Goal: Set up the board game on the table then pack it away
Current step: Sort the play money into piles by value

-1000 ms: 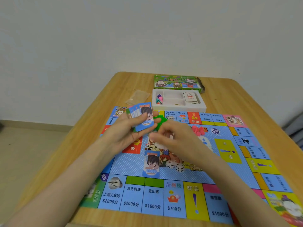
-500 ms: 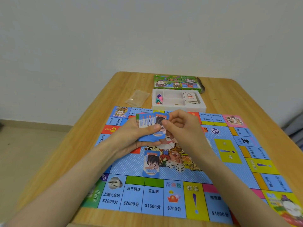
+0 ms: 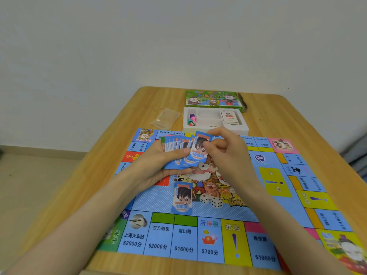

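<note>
Blue notes (image 3: 178,153) fanned in left hand (image 3: 156,167) — right hand (image 3: 224,153) pinching front one.

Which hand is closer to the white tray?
Right. The right hand sits just in front of the near edge of the white tray, pinching a blue note. The left hand is lower and further left, holding the fanned notes.
</note>
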Available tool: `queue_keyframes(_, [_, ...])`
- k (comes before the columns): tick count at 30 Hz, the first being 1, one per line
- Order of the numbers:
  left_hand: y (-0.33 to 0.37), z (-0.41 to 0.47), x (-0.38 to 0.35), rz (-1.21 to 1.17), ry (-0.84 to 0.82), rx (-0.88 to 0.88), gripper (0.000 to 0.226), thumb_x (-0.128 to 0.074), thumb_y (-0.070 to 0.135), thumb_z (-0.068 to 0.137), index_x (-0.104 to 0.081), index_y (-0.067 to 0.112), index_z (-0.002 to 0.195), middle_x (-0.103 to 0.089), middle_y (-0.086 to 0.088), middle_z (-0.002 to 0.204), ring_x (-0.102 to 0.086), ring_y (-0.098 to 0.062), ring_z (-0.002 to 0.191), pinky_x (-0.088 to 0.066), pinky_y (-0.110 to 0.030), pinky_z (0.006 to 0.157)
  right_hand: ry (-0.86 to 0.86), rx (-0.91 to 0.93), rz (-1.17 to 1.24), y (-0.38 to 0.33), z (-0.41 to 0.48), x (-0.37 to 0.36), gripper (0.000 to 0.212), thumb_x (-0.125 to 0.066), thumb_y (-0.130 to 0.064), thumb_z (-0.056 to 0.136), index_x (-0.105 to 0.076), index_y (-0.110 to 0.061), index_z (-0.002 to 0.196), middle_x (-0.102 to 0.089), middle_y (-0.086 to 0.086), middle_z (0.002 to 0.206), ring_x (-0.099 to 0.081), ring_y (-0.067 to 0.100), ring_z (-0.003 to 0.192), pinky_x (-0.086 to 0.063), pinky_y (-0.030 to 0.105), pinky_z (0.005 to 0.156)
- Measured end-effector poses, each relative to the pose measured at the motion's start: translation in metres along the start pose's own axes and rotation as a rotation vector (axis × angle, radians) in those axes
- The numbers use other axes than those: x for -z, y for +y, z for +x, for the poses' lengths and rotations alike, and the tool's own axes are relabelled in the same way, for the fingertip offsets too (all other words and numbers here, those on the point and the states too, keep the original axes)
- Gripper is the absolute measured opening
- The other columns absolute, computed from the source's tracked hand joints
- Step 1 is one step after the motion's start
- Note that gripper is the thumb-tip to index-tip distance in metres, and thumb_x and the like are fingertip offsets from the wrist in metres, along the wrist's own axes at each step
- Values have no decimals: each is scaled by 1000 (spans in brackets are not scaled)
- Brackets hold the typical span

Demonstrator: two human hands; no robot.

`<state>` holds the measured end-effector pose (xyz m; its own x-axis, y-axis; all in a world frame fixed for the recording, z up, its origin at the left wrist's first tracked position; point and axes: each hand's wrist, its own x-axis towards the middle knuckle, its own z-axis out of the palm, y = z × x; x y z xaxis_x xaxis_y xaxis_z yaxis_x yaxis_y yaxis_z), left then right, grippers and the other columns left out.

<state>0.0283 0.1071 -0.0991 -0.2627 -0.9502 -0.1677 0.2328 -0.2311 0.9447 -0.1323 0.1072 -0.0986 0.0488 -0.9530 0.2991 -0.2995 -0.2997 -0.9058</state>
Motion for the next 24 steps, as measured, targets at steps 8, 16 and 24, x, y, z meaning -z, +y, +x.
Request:
queue_keyframes(8, [1,-2,-2,15,-58,10,31,-64,11,73,-63,9,104,-75,-9,89,-73,-22,75,-60,-30,60,51,47,-84,1,-3,-6,21,-62,-13,88,-56,-26,73,-56,-8,67,-54,8,67,-41,15,56])
queue_keyframes(16, [2,-2,-2,-94,18,20,12,-53,5,91,-59,9,101,-74,-14,91,-73,-26,75,-60,-40,67,56,-139,291,-12,2,12,8,-58,-7,91,-56,-9,83,-62,-2,58,-52,6,46,-46,20,48])
queue_keyframes(24, [6,6,9,-190,194,-119,14,-47,8,96,-60,3,93,-74,-8,78,-72,-17,70,-59,-28,59,-559,-217,-104,-14,-5,3,19,-67,0,82,-62,-15,93,-65,1,70,-67,18,55,-51,20,51])
